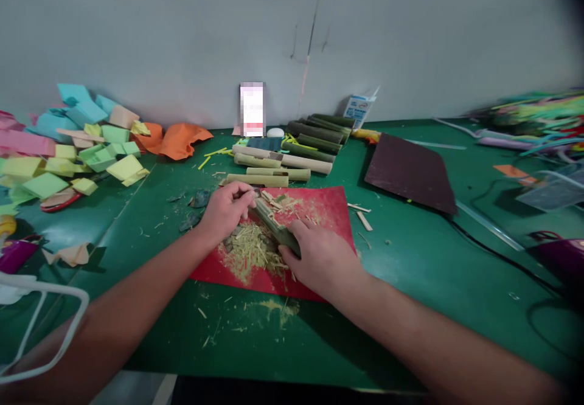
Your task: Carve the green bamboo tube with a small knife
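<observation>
My right hand [322,253] is wrapped around the near end of a green bamboo tube [270,218], which slants across a red sheet [335,210]. The tube's upper side looks cut open, with pale edges. At its far end, my left hand [228,207] is closed in a pinch, fingertips against or just beside the tube. A small dark tip shows by those fingers, but I cannot make out what it is. Beneath the tube lies a heap of pale bamboo shavings [250,253], with longer splinters beyond it.
Several bamboo tubes [314,143] lie behind the sheet, some cut open. A phone [252,110] leans on the wall. Folded coloured paper [86,149] is piled at left. A dark board [408,171] and a black cable [497,253] are at right. A white frame [82,308] stands near left.
</observation>
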Demonstrator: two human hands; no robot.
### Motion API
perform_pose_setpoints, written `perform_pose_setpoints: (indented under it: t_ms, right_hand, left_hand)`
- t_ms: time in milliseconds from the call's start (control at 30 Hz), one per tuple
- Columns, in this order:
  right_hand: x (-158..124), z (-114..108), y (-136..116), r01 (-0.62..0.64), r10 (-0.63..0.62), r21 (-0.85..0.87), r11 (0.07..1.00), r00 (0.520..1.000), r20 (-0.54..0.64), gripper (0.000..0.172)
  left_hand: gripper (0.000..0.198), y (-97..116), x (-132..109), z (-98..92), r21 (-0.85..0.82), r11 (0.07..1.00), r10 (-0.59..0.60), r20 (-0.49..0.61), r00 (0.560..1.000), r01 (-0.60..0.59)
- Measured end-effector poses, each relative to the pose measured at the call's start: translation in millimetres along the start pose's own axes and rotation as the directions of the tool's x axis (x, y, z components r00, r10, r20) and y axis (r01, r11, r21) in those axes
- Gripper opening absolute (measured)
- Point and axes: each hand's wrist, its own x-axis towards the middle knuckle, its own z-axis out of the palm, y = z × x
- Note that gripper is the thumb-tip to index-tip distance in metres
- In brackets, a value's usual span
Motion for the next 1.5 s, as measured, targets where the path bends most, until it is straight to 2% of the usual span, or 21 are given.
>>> perform_pose_setpoints:
  t_ms: [67, 167, 233, 400, 567, 767, 900, 1033, 1167, 1300, 1433, 1500]
  right_hand:
    - [0, 0, 0, 0.002, -0.002, -0.002, 1.000, 1.000, -0.005, 0.014]
    - [0, 0, 1, 0.000, 0.000, -0.005, 1.000, 1.000, -0.010, 0.015]
    - [0, 0, 1, -0.002, 0.002, -0.002, 1.000, 1.000, -0.008, 0.015]
    - [0, 1, 1, -0.002, 0.002, -0.002, 1.000, 1.000, -0.003, 0.015]
    - [0, 0, 0, -0.004, 0.004, 0.000, 1.000, 1.000, -0.002, 0.014]
    - [-2, -1, -1, 0.014, -0.014, -0.007, 1.000, 1.000, 0.010, 0.014]
    - [-2, -1, -2, 0.008, -0.008, -0.004, 1.000, 1.000, 0.004, 0.014]
    - [-2, 0, -2, 0.021, -0.021, 0.005, 1.000, 1.000, 0.013, 0.014]
    - [-2, -1, -3, 0.004, -0.004, -0.009, 1.000, 1.000, 0.013, 0.014]
    - [-2, -2, -5, 0.016, -0.015, -0.020, 1.000, 0.999, 0.030, 0.014]
    - [-2, -2, -5, 0.013, -0.012, -0.021, 1.000, 1.000, 0.024, 0.014]
    - [-2, -1, -4, 0.019, -0.019, -0.009, 1.000, 1.000, 0.024, 0.014]
  left_hand:
    - [0.017, -1, 0, -2.4, 0.103, 0.990, 0.101, -0.019, 0.995, -0.098]
    - [0.014, -1, 0, -6.8, 0.237, 0.929, 0.289, 0.006, 0.957, -0.283]
    - [0.014, -3, 0, -8.6, 0.272, 0.899, 0.345, 0.045, 0.938, -0.343]
    - [0.014, -13, 4, -9.8, 0.298, 0.875, 0.371, 0.092, 0.924, -0.381]
    - [0.010, -11, 3, -5.2, 0.285, 0.895, 0.328, 0.102, 0.939, -0.343]
    - [0.013, 0, -4, 1.8, 0.233, 0.859, 0.410, 0.222, 0.885, -0.457]
    - [0.013, 0, -4, 0.9, 0.262, 0.850, 0.420, 0.189, 0.888, -0.458]
    - [0.012, 0, -6, 1.9, 0.232, 0.851, 0.420, 0.235, 0.876, -0.470]
    - [0.013, -1, -4, 1.8, 0.306, 0.834, 0.428, 0.168, 0.888, -0.460]
    - [0.013, -2, -2, 0.1, 0.264, 0.843, 0.418, 0.225, 0.880, -0.468]
    - [0.012, -3, -2, -1.0, 0.316, 0.844, 0.409, 0.145, 0.901, -0.434]
    - [0.010, -3, -5, 0.1, 0.270, 0.860, 0.401, 0.169, 0.900, -0.434]
